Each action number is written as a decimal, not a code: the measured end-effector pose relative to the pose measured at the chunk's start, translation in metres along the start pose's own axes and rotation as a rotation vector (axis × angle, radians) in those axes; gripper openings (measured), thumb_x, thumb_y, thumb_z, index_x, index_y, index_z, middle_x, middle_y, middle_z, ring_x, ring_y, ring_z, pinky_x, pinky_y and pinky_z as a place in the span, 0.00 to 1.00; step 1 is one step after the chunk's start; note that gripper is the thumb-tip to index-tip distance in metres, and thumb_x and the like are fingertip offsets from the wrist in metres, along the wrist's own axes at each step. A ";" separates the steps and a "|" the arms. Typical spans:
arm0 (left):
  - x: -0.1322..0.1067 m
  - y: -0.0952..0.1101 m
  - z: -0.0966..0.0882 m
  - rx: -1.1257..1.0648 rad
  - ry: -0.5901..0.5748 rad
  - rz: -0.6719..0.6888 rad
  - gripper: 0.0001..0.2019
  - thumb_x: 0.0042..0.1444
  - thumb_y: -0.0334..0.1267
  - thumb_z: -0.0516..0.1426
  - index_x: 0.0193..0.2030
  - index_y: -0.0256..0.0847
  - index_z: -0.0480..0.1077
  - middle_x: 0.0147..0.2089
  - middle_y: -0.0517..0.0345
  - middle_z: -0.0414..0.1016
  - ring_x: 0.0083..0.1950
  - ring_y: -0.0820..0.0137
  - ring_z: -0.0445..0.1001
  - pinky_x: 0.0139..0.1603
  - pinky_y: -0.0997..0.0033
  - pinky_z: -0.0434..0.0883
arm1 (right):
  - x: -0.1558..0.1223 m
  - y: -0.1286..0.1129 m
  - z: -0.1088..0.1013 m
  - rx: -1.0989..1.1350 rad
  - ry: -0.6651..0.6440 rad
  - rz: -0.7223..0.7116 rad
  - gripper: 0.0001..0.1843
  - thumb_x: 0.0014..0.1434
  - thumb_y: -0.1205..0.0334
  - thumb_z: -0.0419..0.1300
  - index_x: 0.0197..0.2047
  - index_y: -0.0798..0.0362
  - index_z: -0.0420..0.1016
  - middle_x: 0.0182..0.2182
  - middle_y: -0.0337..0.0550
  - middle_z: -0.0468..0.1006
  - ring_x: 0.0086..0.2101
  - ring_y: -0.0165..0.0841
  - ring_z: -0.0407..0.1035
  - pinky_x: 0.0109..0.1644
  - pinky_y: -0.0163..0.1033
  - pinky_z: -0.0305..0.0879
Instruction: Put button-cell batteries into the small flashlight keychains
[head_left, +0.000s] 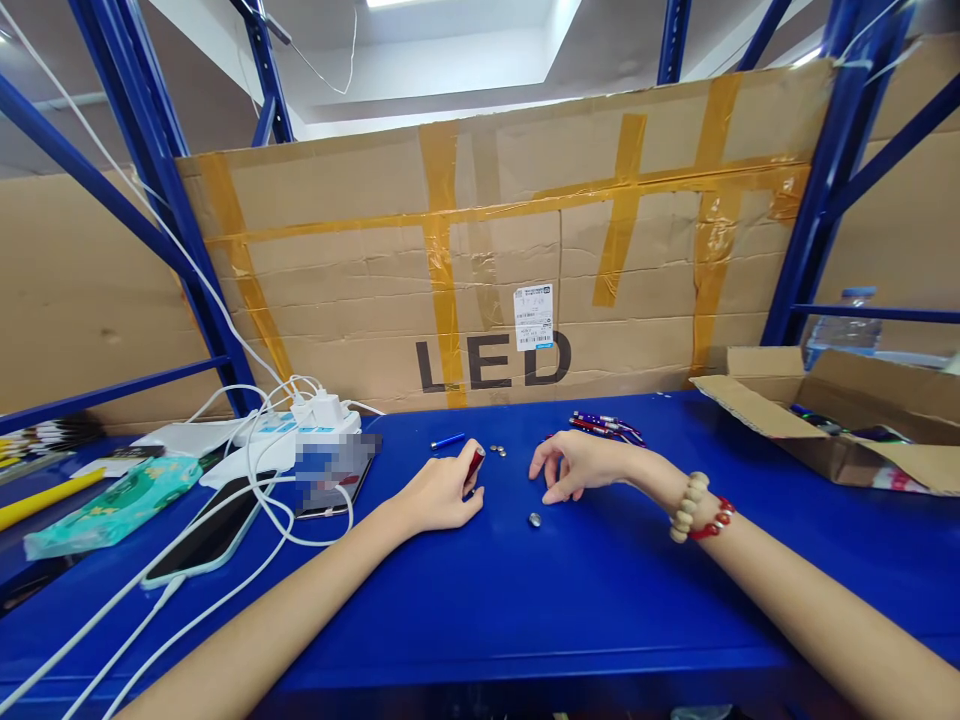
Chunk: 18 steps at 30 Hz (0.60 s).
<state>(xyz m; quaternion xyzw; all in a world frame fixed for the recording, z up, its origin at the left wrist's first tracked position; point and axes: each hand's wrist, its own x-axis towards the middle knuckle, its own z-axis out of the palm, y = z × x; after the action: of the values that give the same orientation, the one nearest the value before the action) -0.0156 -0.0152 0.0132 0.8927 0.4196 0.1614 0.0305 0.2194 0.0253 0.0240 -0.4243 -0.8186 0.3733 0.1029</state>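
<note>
My left hand (442,492) is closed around a short red metal tube (475,461), whose silvery end points up; its lower part is hidden by the fingers. My right hand (574,465) hovers low over the table with curled fingers and thumb apart, and I see nothing between them. Just below its fingertips, a small round silver piece (535,520) lies on the blue table (480,610). Between the hands and farther back sit several tiny silver discs (499,451) that look like button cells. A slim blue tube (448,441) rests behind my left hand.
Several red and blue pen-like tubes (607,428) lie behind my right hand. An open cardboard box (832,425) stands right. Leftward are a phone (206,530), white cables (281,540), a power strip (300,425) and a green packet (112,507). A cardboard wall (360,290) closes the back.
</note>
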 end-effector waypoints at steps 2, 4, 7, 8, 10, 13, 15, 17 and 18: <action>0.001 0.000 0.001 -0.026 0.007 0.001 0.08 0.54 0.38 0.49 0.39 0.43 0.52 0.29 0.63 0.68 0.26 0.71 0.69 0.27 0.73 0.62 | 0.002 -0.001 0.002 0.038 0.030 -0.014 0.23 0.35 0.54 0.69 0.35 0.56 0.73 0.21 0.36 0.73 0.20 0.25 0.66 0.23 0.31 0.67; 0.001 0.000 0.002 -0.058 0.030 -0.008 0.07 0.56 0.39 0.48 0.40 0.43 0.52 0.34 0.60 0.69 0.29 0.70 0.70 0.29 0.72 0.63 | 0.005 -0.002 0.006 0.069 0.087 -0.032 0.21 0.34 0.54 0.69 0.32 0.57 0.74 0.20 0.36 0.72 0.20 0.26 0.66 0.23 0.32 0.67; 0.002 -0.001 0.003 -0.083 0.069 -0.020 0.06 0.58 0.37 0.45 0.42 0.43 0.52 0.38 0.58 0.69 0.33 0.69 0.71 0.31 0.70 0.64 | 0.010 -0.003 0.013 0.067 0.172 -0.068 0.19 0.35 0.54 0.68 0.29 0.56 0.74 0.20 0.37 0.73 0.22 0.28 0.67 0.22 0.32 0.65; 0.003 -0.001 0.003 -0.081 0.067 -0.019 0.06 0.59 0.38 0.45 0.42 0.43 0.52 0.38 0.58 0.69 0.33 0.69 0.71 0.31 0.70 0.65 | 0.012 -0.003 0.015 0.047 0.195 -0.086 0.17 0.37 0.54 0.68 0.29 0.56 0.75 0.20 0.38 0.73 0.22 0.28 0.67 0.22 0.32 0.65; 0.002 -0.001 0.003 -0.061 0.047 -0.011 0.07 0.59 0.40 0.46 0.42 0.43 0.52 0.37 0.59 0.69 0.33 0.68 0.71 0.30 0.71 0.64 | 0.014 -0.004 0.018 0.002 0.242 -0.113 0.13 0.39 0.56 0.67 0.28 0.55 0.75 0.20 0.38 0.74 0.23 0.28 0.68 0.24 0.32 0.65; 0.002 -0.001 0.003 -0.026 0.043 -0.011 0.08 0.60 0.44 0.44 0.40 0.43 0.53 0.36 0.59 0.68 0.33 0.68 0.70 0.30 0.71 0.64 | 0.015 -0.008 0.023 -0.021 0.320 -0.116 0.09 0.40 0.60 0.66 0.27 0.54 0.75 0.21 0.38 0.74 0.24 0.29 0.69 0.29 0.32 0.66; 0.001 -0.002 0.002 -0.010 0.067 -0.029 0.09 0.62 0.45 0.40 0.41 0.44 0.53 0.37 0.59 0.68 0.33 0.68 0.70 0.32 0.70 0.64 | 0.015 -0.012 0.025 -0.021 0.356 -0.112 0.08 0.40 0.63 0.66 0.27 0.54 0.75 0.21 0.37 0.75 0.25 0.29 0.69 0.31 0.33 0.66; 0.001 -0.002 0.003 0.002 0.082 -0.043 0.09 0.63 0.44 0.38 0.42 0.45 0.52 0.39 0.59 0.67 0.33 0.68 0.70 0.33 0.70 0.65 | 0.015 -0.014 0.026 -0.034 0.368 -0.110 0.08 0.41 0.64 0.66 0.28 0.55 0.76 0.21 0.38 0.75 0.25 0.29 0.69 0.31 0.33 0.66; 0.002 -0.002 0.003 0.007 0.084 -0.043 0.08 0.63 0.44 0.38 0.43 0.45 0.51 0.39 0.59 0.66 0.34 0.69 0.70 0.34 0.70 0.65 | 0.016 -0.014 0.026 -0.046 0.369 -0.108 0.08 0.41 0.63 0.66 0.28 0.55 0.76 0.21 0.38 0.75 0.25 0.30 0.69 0.31 0.33 0.66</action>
<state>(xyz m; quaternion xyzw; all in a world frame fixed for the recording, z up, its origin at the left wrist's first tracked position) -0.0153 -0.0124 0.0104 0.8761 0.4401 0.1964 0.0130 0.1883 0.0183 0.0131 -0.4433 -0.8157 0.2641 0.2614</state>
